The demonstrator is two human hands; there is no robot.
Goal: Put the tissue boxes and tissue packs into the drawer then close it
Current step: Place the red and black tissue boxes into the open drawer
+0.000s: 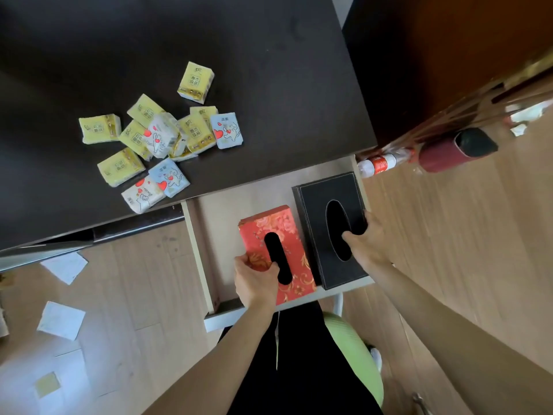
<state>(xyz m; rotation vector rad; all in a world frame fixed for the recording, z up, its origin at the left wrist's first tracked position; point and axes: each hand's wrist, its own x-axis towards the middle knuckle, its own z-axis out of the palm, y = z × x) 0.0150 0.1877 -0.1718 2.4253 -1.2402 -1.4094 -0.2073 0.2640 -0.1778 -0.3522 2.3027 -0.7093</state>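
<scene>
Left hand (256, 280) grips the red tissue box (278, 232), right hand (366, 241) grips the black tissue box (317, 193), hiding their near corners.

Both bare forearms are extended forward and downward from the lower edge of the view. The left hand (254, 281) is held palm down, its fingers curled closed in a grip, the thumb pressed inward toward the right. The right hand (366, 241) is set farther forward and to the right, its fingers (350, 235) bent and clamped, with the wrist kept straight.
</scene>
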